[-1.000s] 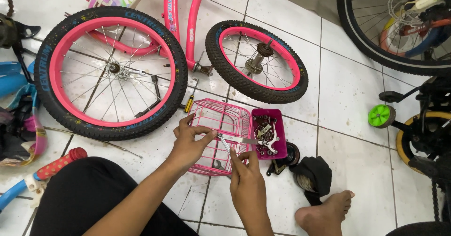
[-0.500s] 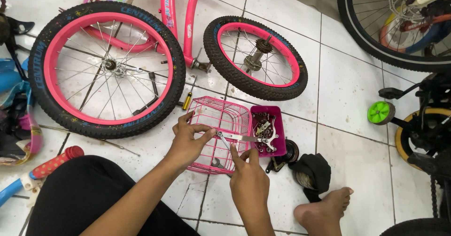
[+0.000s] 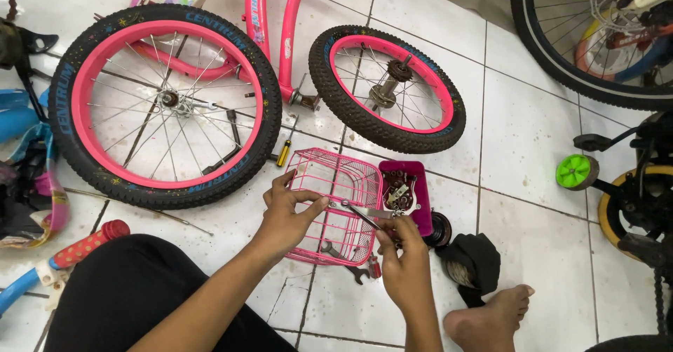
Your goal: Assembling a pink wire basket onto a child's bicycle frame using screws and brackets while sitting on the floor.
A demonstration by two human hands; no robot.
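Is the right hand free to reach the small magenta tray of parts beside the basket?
Probably yes. The right hand sits just below the magenta tray with nothing between them, but it grips a metal tool shared with the left hand, so it would have to let go first.

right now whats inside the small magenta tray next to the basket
The magenta tray holds a heap of small metal parts, seemingly nuts and bolts. Whatever lies beneath the heap is covered.

2 pink-rimmed wheels [image 3: 165, 106], screwdriver [image 3: 284, 151], green wheel [image 3: 573, 171]
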